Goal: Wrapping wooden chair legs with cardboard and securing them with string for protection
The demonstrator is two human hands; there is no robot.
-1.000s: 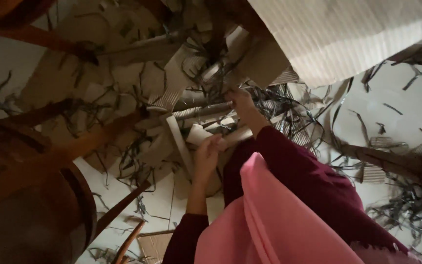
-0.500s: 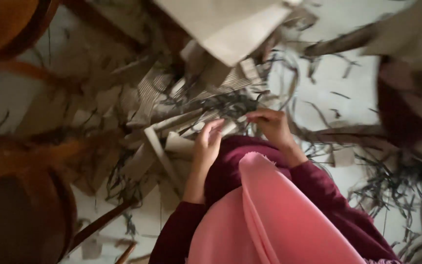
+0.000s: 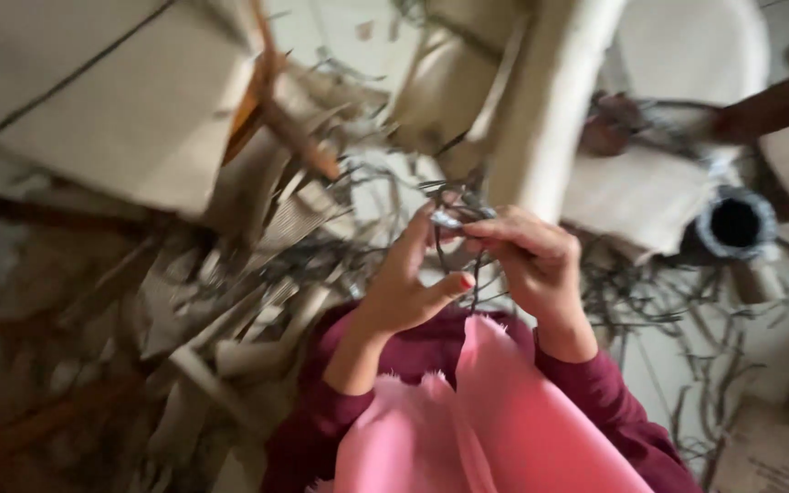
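Two hands are seen, both at frame centre, held close together above the floor. The left hand (image 3: pixel 404 292) is half curled, fingers raised, thumb and fingertips pinched on dark thin strips (image 3: pixel 457 219). The right hand (image 3: pixel 527 260) is curled narrow, fingers bent down onto the same strips; the bundle is held between both hands, at 12 o'clock of the left hand and 11 o'clock of the right. Some strands are seen hanging down between the palms. Exact strand count cannot be told; blur is heavy.

Two maroon sleeves (image 3: pixel 595 393) are seen at 6 o'clock, with a pink cloth (image 3: pixel 504 420) between them.

One round dark-mouthed tube (image 3: pixel 735 224) is seen at 3 o'clock of the hands; its contents cannot be told. One large flat cardboard sheet (image 3: pixel 111 100) lies at 10 o'clock. One pale cardboard roll (image 3: pixel 550 100) stands at 12 o'clock. Many cardboard offcuts (image 3: pixel 257 301) and loose dark shreds (image 3: pixel 668 301) are scattered over the floor (image 3: pixel 678 374); too many to count.
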